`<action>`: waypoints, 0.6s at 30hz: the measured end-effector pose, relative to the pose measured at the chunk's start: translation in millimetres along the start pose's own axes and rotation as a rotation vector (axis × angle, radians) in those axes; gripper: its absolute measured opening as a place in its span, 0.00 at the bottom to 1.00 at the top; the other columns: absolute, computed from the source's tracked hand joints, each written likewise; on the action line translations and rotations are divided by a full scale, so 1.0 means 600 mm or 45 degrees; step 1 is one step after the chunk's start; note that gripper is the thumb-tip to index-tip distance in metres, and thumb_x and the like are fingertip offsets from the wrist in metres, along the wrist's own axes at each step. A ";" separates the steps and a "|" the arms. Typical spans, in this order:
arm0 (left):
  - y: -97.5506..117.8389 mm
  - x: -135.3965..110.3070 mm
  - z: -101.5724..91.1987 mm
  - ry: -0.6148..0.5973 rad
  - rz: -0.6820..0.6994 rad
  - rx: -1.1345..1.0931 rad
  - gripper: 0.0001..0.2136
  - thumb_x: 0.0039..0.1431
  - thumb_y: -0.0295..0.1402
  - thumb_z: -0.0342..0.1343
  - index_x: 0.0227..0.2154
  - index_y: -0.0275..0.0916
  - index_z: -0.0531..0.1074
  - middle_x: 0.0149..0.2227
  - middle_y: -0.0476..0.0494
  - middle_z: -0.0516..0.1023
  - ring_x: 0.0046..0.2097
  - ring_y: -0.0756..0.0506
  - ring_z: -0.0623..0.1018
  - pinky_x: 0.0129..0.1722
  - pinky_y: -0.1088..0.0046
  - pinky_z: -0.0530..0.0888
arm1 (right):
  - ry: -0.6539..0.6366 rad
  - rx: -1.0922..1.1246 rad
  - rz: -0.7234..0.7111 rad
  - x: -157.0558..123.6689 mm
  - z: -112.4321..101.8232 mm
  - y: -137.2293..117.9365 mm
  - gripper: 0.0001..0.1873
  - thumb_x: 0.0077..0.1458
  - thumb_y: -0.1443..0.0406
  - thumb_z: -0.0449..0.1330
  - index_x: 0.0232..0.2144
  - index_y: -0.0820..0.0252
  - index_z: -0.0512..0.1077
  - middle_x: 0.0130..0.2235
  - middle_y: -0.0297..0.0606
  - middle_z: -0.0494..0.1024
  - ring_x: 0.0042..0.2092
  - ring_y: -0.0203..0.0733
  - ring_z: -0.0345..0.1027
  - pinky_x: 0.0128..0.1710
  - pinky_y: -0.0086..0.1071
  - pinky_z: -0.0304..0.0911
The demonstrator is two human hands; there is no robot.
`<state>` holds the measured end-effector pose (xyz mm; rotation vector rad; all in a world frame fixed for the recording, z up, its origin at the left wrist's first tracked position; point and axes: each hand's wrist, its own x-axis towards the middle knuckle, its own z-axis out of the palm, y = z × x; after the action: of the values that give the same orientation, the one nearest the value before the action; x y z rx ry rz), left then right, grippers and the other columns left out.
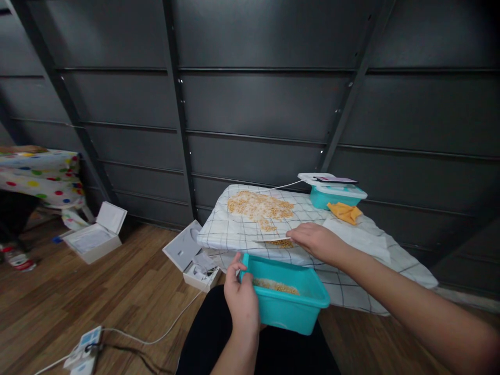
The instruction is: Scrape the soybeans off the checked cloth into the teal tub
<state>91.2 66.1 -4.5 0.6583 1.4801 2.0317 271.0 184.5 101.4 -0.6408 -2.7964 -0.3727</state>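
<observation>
My left hand (241, 294) grips the left end of a turquoise plastic bin (291, 312), thumb over the rim. The bin stands over my lap, with yellow grains and some white grains (277, 286) on its bottom. Above the bin, at the table's near edge, my right hand (312, 240) is closed on a thin white card (275, 240), seen almost edge-on. A few yellow grains (283, 243) show beside the card. Farther back, a spread pile of yellow and white grains (258, 207) lies on the checked tablecloth (213, 229).
At the table's back right, a phone (336, 180) lies on a lidded turquoise box (320, 200), by an orange cloth (346, 212) and white tissue (359, 239). Open white boxes (201, 276) and a power strip (84, 351) with cables lie on the floor. A dark panelled wall (253, 104) stands behind.
</observation>
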 end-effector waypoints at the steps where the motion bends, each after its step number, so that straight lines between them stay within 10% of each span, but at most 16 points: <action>1: 0.000 -0.001 0.001 0.003 0.001 0.001 0.06 0.45 0.24 0.50 0.25 0.42 0.64 0.53 0.44 0.73 0.58 0.40 0.68 0.59 0.56 0.56 | 0.003 -0.003 -0.010 -0.001 -0.001 -0.001 0.15 0.59 0.69 0.49 0.42 0.60 0.74 0.37 0.44 0.78 0.39 0.44 0.70 0.40 0.36 0.63; 18: -0.014 -0.020 0.016 0.002 0.049 -0.002 0.05 0.45 0.25 0.50 0.23 0.42 0.65 0.51 0.43 0.74 0.56 0.39 0.68 0.59 0.55 0.57 | 0.095 0.044 -0.198 -0.058 -0.002 0.015 0.19 0.60 0.72 0.45 0.45 0.61 0.73 0.42 0.46 0.77 0.46 0.44 0.68 0.45 0.39 0.66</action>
<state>107.6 66.9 -10.5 0.6893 1.4776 2.0623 305.6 178.6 94.2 -0.3940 -2.7826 -0.3686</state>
